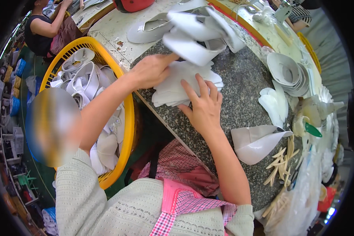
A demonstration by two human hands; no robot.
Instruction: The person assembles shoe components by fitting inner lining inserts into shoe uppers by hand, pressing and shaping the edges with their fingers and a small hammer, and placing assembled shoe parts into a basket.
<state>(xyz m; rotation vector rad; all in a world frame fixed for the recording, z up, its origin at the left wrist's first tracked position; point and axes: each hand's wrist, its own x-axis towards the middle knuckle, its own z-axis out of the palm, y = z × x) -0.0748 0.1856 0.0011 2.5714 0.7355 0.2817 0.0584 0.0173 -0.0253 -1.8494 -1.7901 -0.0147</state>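
A loose stack of flat white sole-shaped pieces point(164, 93) lies on the speckled stone tabletop point(232, 106). My right hand point(204, 104) rests on its near side, fingers spread. At the stack's far left, my left hand point(151, 71) has its fingers curled in. Its index finger reaches the lower edge of a white shoe upper point(192, 49), and any hold is hidden. That upper hangs over the stack's far side, at the front of a heap of similar uppers blurred by motion. Another white upper point(147, 31) sits left of the heap.
A yellow basket point(128, 122) of white uppers stands at the left. Toward the right are nested round pieces point(285, 70), thin white pieces point(273, 104), a curved upper point(259, 143), wooden sticks point(279, 163) and a plastic bag point(299, 200). Another person point(47, 27) sits far left.
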